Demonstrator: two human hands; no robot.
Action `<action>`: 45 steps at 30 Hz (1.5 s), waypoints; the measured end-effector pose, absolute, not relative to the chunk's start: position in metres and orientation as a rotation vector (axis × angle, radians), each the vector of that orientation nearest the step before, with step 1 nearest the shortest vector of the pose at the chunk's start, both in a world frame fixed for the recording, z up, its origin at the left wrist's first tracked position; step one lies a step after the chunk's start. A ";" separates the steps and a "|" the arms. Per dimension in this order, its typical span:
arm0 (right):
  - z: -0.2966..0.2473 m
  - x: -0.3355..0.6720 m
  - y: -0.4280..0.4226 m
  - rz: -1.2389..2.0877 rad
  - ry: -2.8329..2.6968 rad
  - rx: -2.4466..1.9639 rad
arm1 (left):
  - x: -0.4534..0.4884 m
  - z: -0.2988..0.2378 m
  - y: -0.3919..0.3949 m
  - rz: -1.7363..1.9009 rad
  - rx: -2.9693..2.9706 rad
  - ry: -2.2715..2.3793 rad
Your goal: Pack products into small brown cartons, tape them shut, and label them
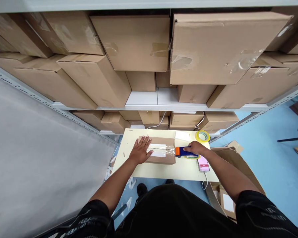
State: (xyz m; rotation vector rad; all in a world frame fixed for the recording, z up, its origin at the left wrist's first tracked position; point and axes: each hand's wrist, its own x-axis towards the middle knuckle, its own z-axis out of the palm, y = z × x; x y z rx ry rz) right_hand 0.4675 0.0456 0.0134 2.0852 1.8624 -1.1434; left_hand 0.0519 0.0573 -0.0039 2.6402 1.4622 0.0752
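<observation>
The left hand [140, 152] lies flat, with spread fingers, on the cardboard box [161, 160], which is on the cream table [151, 172]. The right hand [195, 147] is closed around the blue tape dispenser [182, 152], at the box's right end.

One table [152, 172]: one box [161, 160], one tape dispenser [182, 152], one loose tape roll [197, 136] far right, one phone [204, 164] near right. One left hand [140, 151], one right hand [195, 148]. Two shoes [142, 189], near. Shelf boxes [130, 41]: over a dozen.

Left grip [140, 151] flat, splayed, right grip [196, 148] curled closed
</observation>
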 end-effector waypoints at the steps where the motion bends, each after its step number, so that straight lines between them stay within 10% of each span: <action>1: 0.013 0.466 0.049 -1.141 1.859 2.074 | 0.052 -0.004 0.057 0.078 2.641 1.463; 13: -0.023 0.465 0.057 -1.633 1.376 2.194 | 0.054 0.003 0.057 0.072 2.611 1.462; 31: -0.062 0.406 -0.049 -1.321 1.435 3.009 | 0.036 -0.001 0.050 0.611 2.303 1.608; 45: -0.096 0.356 -0.042 -0.422 1.616 2.602 | -0.024 -0.055 -0.003 0.605 1.493 1.341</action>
